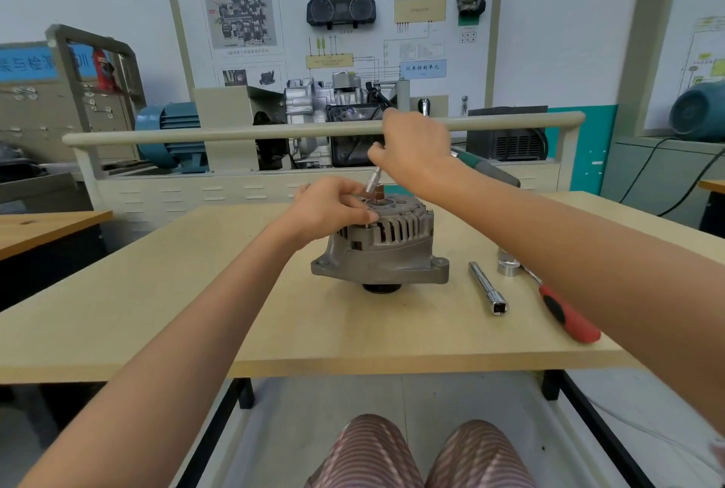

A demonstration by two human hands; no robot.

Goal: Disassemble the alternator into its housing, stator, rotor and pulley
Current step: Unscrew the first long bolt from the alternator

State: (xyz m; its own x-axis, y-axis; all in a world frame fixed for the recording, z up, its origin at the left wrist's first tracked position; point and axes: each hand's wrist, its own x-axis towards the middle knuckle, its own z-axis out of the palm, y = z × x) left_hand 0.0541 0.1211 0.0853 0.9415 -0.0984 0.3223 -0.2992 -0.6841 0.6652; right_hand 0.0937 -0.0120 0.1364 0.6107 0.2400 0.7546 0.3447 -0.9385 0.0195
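Left hand (333, 205) presses down on the alternator (382, 242) at mid-bench (157, 291), right hand's (416, 150) grip closed on what looks like a ratchet (484, 168), whose socket could slip if the housing twists loose.

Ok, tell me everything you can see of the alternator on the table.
The alternator is a grey, cast-metal-looking housing with slotted vents around its upper rim and mounting ears at its base. It stands on the tan table, black pulley underneath, brownish shaft end on top. The left hand rests on its top edge; the right hand holds a socket tool down onto its top.
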